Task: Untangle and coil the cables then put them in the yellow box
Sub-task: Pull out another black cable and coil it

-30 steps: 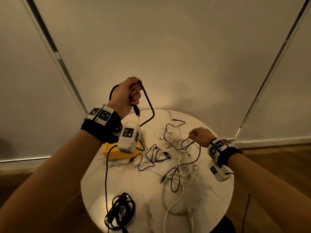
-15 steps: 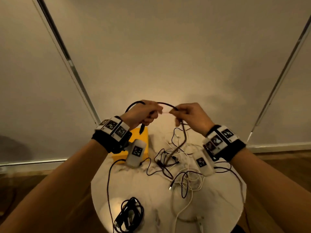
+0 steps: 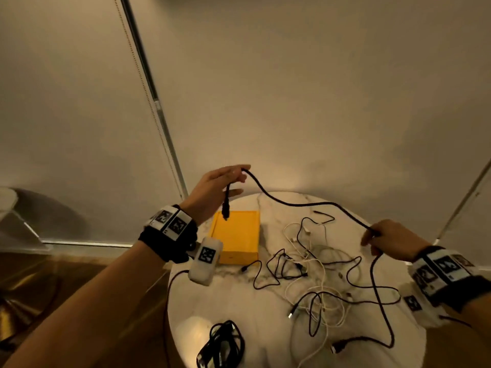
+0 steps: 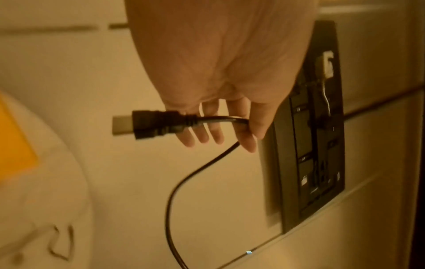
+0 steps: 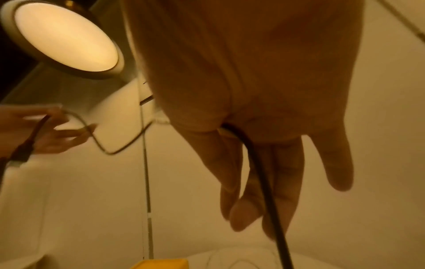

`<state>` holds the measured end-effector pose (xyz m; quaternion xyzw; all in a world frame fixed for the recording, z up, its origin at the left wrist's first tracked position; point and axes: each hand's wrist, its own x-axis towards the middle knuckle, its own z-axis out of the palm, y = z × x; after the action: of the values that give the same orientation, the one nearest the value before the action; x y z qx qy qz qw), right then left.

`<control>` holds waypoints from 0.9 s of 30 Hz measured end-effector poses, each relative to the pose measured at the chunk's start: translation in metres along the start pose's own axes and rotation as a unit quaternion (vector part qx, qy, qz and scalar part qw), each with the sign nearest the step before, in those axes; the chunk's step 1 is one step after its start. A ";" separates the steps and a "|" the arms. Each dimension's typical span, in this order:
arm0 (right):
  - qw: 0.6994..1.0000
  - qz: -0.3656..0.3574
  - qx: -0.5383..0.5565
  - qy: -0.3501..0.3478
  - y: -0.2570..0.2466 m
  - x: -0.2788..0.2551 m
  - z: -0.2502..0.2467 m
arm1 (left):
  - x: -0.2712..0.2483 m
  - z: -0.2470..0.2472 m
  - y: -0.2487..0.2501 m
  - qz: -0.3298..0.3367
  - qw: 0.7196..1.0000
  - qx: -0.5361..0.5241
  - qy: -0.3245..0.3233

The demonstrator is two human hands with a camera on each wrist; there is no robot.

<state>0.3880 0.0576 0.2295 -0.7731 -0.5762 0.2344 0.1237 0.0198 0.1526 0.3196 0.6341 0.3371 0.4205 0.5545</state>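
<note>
A thick black cable (image 3: 300,204) stretches in the air between my two hands above the round marble table (image 3: 239,301). My left hand (image 3: 236,179) pinches it close to its plug (image 3: 225,211), which dangles over the open yellow box (image 3: 236,237); the left wrist view shows the plug (image 4: 147,124) beside my fingers (image 4: 249,134). My right hand (image 3: 370,237) grips the same cable further along, at the right. In the right wrist view the cable (image 5: 264,174) runs between thumb and fingers (image 5: 285,182). Its far end (image 3: 337,347) lies on the table.
A tangle of thin white and black cables (image 3: 313,274) covers the table's middle and right. A coiled black bundle (image 3: 223,346) lies at the near edge. A wall stands just behind the table, with a dark socket panel (image 4: 317,127). A round lamp (image 5: 64,40) glows overhead.
My hands were close together on the cable; the right hand has slid along it, out to the right and down. The left hand stays raised with the plug end.
</note>
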 end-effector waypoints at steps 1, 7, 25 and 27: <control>0.999 -0.007 -0.025 -0.031 -0.008 -0.002 -0.003 | 0.002 0.009 0.004 0.010 0.999 -0.046 -0.013; 0.996 -0.076 -0.047 0.011 -0.066 -0.036 -0.046 | 0.027 0.062 0.031 0.032 0.970 -0.238 -0.027; 0.948 -0.236 -0.007 0.214 -0.133 -0.056 -0.068 | 0.033 0.041 0.032 0.096 0.974 0.147 0.146; 0.948 -0.222 0.003 0.229 -0.127 -0.049 -0.071 | 0.016 0.039 0.041 0.020 0.995 -0.084 0.054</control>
<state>0.3072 0.0553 0.3596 -0.6584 -0.6884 0.0195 0.3037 0.0606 0.1444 0.3613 0.5681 0.3171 0.4919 0.5785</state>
